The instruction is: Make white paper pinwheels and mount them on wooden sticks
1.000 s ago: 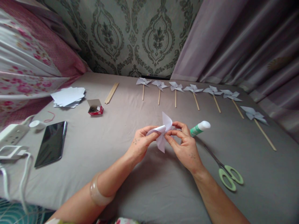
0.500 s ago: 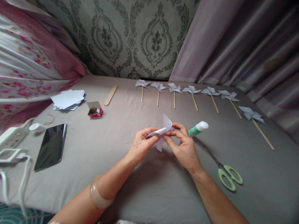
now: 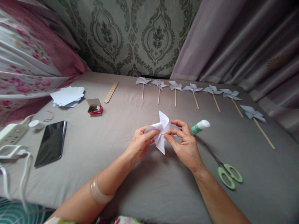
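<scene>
A white paper pinwheel (image 3: 160, 144) with folded, pointed blades is held up between my hands above the grey cloth, facing me. My left hand (image 3: 141, 140) is closed on its left blade, thumb in front and fingers behind. My right hand (image 3: 183, 141) pinches thumb and index finger together at the pinwheel's centre. A tiny shiny bit, which looks like a pin, shows at those fingertips; most of it is hidden. Just beyond the right hand lies a green glue stick (image 3: 196, 129) with a white cap. Scissors (image 3: 225, 169) with light green handles rest to the right.
Several pinwheels on sticks (image 3: 175, 93) lie in a row along the back and right. Bare wooden sticks (image 3: 111, 92), a small red box (image 3: 95, 109) of dark metal bits, white paper sheets (image 3: 67, 96), a phone (image 3: 50, 143) and a power strip (image 3: 14, 137) are on the left.
The pinwheel has turned from nearly edge-on to face me, showing its blades and centre. My right thumb and index finger are now pinched at its centre; the left hand still holds a blade.
</scene>
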A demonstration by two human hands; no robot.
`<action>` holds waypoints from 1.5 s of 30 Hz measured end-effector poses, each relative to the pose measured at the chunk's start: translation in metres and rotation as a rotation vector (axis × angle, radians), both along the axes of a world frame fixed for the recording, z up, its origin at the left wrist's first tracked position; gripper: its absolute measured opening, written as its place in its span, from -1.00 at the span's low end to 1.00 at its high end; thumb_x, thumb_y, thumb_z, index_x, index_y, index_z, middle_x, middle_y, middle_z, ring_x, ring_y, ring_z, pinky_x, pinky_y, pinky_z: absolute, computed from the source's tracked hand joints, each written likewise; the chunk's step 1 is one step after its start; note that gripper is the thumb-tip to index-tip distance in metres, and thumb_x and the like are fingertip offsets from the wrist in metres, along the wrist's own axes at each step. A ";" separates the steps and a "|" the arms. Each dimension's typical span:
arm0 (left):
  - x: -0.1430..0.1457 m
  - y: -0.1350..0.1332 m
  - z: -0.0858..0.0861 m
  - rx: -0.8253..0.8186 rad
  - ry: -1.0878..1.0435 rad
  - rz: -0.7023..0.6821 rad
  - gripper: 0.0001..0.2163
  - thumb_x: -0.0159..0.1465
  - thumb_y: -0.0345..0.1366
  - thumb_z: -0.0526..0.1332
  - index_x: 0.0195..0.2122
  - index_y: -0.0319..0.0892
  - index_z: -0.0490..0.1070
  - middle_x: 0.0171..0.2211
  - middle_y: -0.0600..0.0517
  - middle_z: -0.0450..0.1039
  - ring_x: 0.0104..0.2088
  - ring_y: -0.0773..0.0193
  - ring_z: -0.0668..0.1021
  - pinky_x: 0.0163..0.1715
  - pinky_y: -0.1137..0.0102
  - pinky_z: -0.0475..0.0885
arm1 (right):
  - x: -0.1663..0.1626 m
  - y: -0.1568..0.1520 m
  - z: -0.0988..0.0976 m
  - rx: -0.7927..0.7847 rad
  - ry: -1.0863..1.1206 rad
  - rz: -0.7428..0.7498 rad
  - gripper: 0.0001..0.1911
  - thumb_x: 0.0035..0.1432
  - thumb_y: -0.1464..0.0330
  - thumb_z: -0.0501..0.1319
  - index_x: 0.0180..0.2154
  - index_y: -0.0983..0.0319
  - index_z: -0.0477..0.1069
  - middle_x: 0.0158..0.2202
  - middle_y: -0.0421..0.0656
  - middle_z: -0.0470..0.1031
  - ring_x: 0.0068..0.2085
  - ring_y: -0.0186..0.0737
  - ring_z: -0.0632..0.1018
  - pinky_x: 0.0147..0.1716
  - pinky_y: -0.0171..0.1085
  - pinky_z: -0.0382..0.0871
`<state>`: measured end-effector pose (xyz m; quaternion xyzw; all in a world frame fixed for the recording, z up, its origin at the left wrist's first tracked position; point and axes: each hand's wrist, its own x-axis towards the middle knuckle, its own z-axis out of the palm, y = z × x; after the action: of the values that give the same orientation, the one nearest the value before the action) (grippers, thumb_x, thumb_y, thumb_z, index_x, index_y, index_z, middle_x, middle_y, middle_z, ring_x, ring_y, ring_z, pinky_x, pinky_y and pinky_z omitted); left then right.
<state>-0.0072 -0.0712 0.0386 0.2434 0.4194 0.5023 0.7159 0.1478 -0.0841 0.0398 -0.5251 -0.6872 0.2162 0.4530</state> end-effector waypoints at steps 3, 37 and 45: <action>0.000 0.000 0.000 -0.013 -0.001 -0.011 -0.73 -0.11 -0.31 0.44 -0.36 -0.27 0.56 -0.43 -0.01 0.55 -0.43 0.34 0.52 -0.37 0.45 0.38 | 0.000 0.000 -0.001 0.005 -0.022 -0.005 -0.92 0.13 0.30 0.28 -0.38 0.13 0.54 0.00 -0.10 0.40 0.08 -0.06 0.38 0.09 0.01 0.22; 0.000 -0.006 -0.002 0.173 0.193 -0.047 -0.71 -0.09 -0.30 0.45 -0.31 -0.25 0.60 -0.46 0.04 0.53 -0.44 0.36 0.46 -0.38 0.47 0.31 | 0.000 0.000 0.001 0.003 0.002 -0.017 -0.91 0.12 0.30 0.27 -0.40 0.14 0.54 -0.04 -0.10 0.40 0.04 -0.08 0.40 0.07 -0.02 0.24; 0.000 -0.004 -0.002 0.202 0.288 -0.043 -0.73 -0.09 -0.29 0.42 -0.32 -0.24 0.60 -0.48 0.05 0.50 -0.47 0.36 0.44 -0.42 0.48 0.29 | 0.000 0.002 0.000 -0.061 0.091 -0.001 -0.88 0.10 0.26 0.29 -0.41 0.15 0.55 -0.03 -0.10 0.42 0.06 -0.08 0.43 0.12 -0.01 0.22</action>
<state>-0.0076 -0.0756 0.0370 0.3928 0.4597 0.4862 0.6309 0.1475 -0.0822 0.0400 -0.5288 -0.6585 0.2606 0.4678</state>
